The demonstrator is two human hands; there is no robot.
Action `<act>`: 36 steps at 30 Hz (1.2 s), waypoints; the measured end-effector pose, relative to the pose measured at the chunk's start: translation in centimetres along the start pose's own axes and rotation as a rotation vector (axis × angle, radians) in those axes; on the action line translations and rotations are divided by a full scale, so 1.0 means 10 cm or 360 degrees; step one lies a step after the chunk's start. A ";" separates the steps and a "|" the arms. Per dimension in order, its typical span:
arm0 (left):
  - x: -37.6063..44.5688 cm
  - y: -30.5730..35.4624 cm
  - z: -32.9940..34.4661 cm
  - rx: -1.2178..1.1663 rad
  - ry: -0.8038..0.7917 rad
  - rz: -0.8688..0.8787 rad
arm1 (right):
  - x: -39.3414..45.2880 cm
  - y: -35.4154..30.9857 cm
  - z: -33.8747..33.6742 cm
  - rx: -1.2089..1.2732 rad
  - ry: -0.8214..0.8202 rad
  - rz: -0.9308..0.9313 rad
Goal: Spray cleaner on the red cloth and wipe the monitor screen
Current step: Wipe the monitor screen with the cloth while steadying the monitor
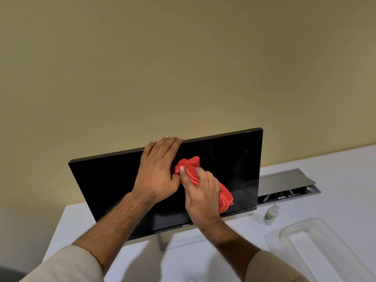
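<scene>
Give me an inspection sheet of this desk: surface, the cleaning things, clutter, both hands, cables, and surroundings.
Surface: white table, with a recessed cable box whose grey lid is open.
Job's things: monitor upright on its stand, screen dark; red cloth bunched against the screen; small spray bottle standing on the table right of the monitor.
Clutter: clear plastic tray at the near right.
Hands: left hand lies flat on the monitor, fingers over its top edge; right hand grips the red cloth.
Cables: nothing seen clearly; the box interior is too small to tell.
Surroundings: plain beige wall.
</scene>
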State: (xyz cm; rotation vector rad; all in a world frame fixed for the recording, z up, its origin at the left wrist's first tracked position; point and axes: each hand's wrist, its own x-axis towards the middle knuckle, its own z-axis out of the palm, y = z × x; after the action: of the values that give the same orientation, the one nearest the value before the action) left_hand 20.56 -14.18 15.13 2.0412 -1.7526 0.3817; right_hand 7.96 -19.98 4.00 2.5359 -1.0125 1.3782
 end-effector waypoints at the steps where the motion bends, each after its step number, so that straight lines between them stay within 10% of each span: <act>1: 0.00 -0.02 0.00 -0.0019 -0.0003 0.0018 | -0.03 0.06 0.01 -0.0042 0.0022 -0.0060; 5: 0.01 -0.06 0.00 -0.0055 -0.0031 0.0034 | 0.11 0.38 -0.09 -0.0075 0.0090 -0.0117; 13: 0.02 -0.09 0.00 -0.0088 -0.0072 0.0045 | 0.55 1.07 -0.46 0.0101 0.0395 0.0860; 18: 0.02 -0.08 0.00 -0.0080 -0.0073 0.0034 | 0.63 0.79 -0.34 0.0134 0.0504 0.0850; 28: 0.06 -0.11 0.00 -0.0083 -0.0090 0.0049 | 0.59 0.45 -0.18 -0.0093 0.0218 -0.0153; 36: 0.05 -0.12 -0.01 -0.0090 -0.0127 0.0059 | 0.80 1.10 -0.50 0.0127 0.0291 0.0593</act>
State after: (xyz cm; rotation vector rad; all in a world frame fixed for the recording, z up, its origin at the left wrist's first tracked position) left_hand 21.82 -14.36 15.31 2.0129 -1.8290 0.2621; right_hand 0.98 -30.75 10.58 2.2963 -1.4722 1.7348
